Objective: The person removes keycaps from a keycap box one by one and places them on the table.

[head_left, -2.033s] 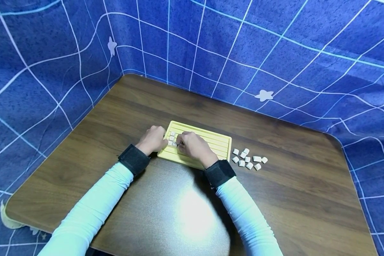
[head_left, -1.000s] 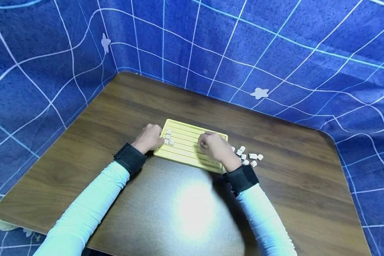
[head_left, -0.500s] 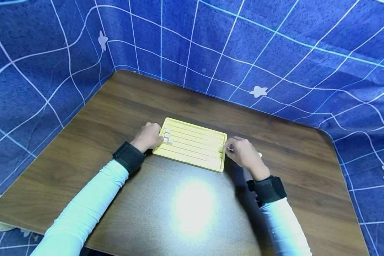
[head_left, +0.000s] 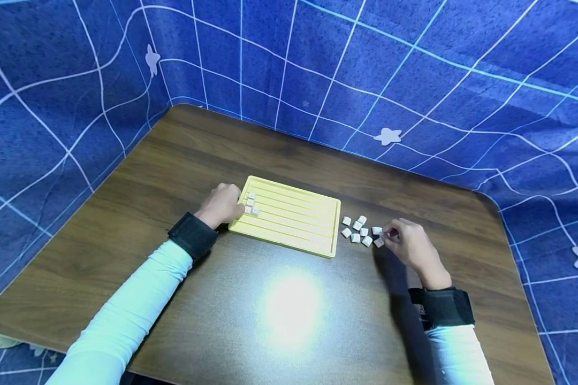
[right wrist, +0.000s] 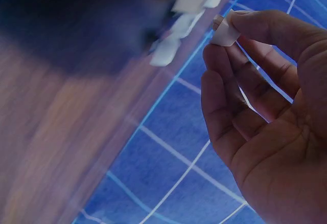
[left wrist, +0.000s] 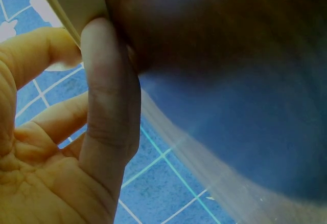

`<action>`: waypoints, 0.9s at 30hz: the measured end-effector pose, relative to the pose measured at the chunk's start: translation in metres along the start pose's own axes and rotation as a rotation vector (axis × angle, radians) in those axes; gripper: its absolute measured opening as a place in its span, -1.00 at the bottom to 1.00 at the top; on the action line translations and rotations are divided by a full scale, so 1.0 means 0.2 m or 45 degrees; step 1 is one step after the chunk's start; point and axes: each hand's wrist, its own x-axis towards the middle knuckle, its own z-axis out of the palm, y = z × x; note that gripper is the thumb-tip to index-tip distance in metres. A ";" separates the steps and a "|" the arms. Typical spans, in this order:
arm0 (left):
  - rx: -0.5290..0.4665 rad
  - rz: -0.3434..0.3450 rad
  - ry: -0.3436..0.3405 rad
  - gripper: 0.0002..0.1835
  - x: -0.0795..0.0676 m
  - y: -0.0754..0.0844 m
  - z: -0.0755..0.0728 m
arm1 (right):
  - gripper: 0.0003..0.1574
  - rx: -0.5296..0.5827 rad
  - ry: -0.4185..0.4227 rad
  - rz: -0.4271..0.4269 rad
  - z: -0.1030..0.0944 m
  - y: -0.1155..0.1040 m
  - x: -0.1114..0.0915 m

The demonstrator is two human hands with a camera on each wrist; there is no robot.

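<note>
Left of centre, the left hand (head_left: 221, 205) grips the left rim of the yellow tray (head_left: 294, 220), probably to steady it. Right of centre, the right hand (head_left: 411, 245) pinches one white tile (right wrist: 226, 33) beside loose tiles (head_left: 355, 238), seemingly clustered there for easy reach.

The tray (left wrist: 82, 4) is cut off by the left wrist view's top edge; white pieces (right wrist: 166, 51) are blurred in the right's.
</note>
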 end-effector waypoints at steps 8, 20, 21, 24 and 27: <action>0.007 0.012 -0.008 -0.79 0.00 0.00 0.00 | -0.83 -0.025 -0.007 0.036 -0.01 0.05 -0.08; 0.006 0.030 -0.001 -0.78 0.00 -0.01 0.00 | -0.79 -0.043 -0.048 0.078 0.03 0.07 -0.13; 0.005 0.031 -0.001 -0.78 0.01 -0.01 0.00 | -0.80 -0.041 -0.050 0.078 0.03 0.07 -0.13; 0.004 0.030 0.000 -0.79 0.01 -0.01 0.00 | -0.81 -0.037 -0.060 0.086 0.04 0.07 -0.12; -0.001 0.022 -0.005 -0.80 0.01 -0.01 0.00 | -0.80 -0.029 -0.089 0.113 0.03 0.07 -0.12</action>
